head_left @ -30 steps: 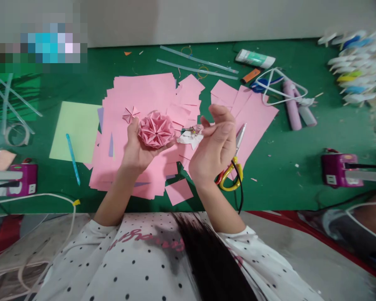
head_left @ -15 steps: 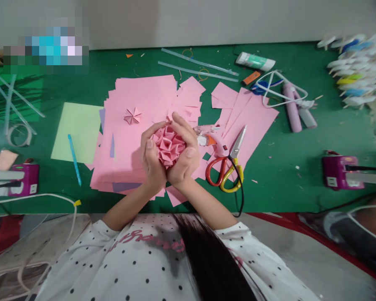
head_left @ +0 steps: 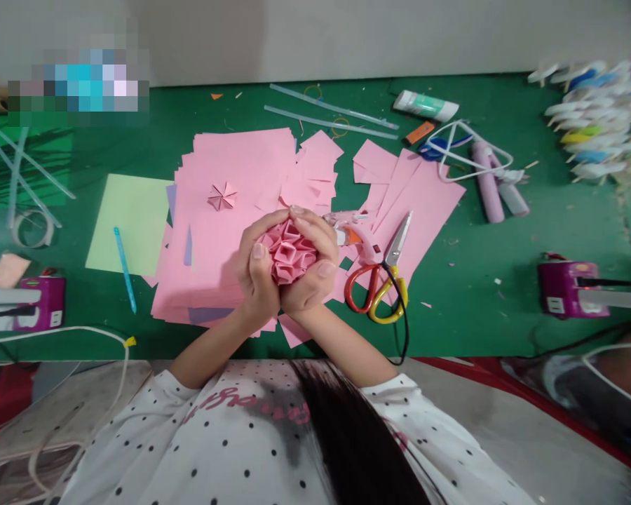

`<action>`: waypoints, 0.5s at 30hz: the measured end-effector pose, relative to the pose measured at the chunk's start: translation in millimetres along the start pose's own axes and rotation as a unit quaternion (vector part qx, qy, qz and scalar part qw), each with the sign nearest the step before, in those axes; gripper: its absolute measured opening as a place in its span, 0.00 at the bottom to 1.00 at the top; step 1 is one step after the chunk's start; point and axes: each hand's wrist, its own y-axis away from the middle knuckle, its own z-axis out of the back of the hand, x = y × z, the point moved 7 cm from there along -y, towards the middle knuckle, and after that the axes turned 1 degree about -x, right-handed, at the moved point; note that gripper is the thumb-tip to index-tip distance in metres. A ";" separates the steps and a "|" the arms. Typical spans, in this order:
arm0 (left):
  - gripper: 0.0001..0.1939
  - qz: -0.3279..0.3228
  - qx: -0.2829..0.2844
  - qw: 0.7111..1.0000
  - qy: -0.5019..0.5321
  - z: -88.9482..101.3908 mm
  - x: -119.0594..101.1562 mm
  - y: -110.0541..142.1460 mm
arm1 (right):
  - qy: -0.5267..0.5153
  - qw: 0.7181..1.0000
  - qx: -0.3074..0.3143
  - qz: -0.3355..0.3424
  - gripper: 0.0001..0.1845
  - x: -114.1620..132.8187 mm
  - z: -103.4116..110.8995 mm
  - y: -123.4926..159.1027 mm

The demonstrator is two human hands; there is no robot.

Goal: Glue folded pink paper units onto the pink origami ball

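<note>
A pink folded paper ball (head_left: pixel 290 257) sits cupped between both my hands above a stack of pink paper sheets (head_left: pixel 236 182). My left hand (head_left: pixel 256 272) wraps its left side and my right hand (head_left: pixel 315 263) wraps its right side, fingers curled over the top. A small pink folded flower unit (head_left: pixel 221 196) lies on the sheets behind my hands. A glue gun (head_left: pixel 353 235) lies just right of my right hand, beside red and yellow scissors (head_left: pixel 381 280).
On the green table (head_left: pixel 478 280) lie a pale green sheet (head_left: pixel 129 223) with a blue pen (head_left: pixel 123 266), clear glue sticks (head_left: pixel 331 116), a white tube (head_left: pixel 425 105), purple glue guns (head_left: pixel 491 179), and purple boxes (head_left: pixel 571 287) at both sides. Paper pinwheels (head_left: pixel 599 126) stand far right.
My right hand came back from above the glue gun and closed onto the paper ball; both hands now press tighter round it, slightly nearer my body.
</note>
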 end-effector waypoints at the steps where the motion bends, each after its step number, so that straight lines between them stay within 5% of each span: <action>1: 0.22 0.006 -0.001 1.000 0.002 0.2 1.5 0.6 | 0.004 1.000 0.001 0.002 0.29 0.0 -0.3 -0.1; 8: 0.22 0.023 -0.023 0.999 0.014 3.0 12.2 3.3 | -0.009 1.000 -0.008 0.023 0.27 -0.4 0.4 1.3; 15: 0.25 0.149 -0.052 0.983 0.095 9.5 34.7 -1.8 | 0.009 0.997 0.034 0.069 0.21 1.5 -1.8 -9.6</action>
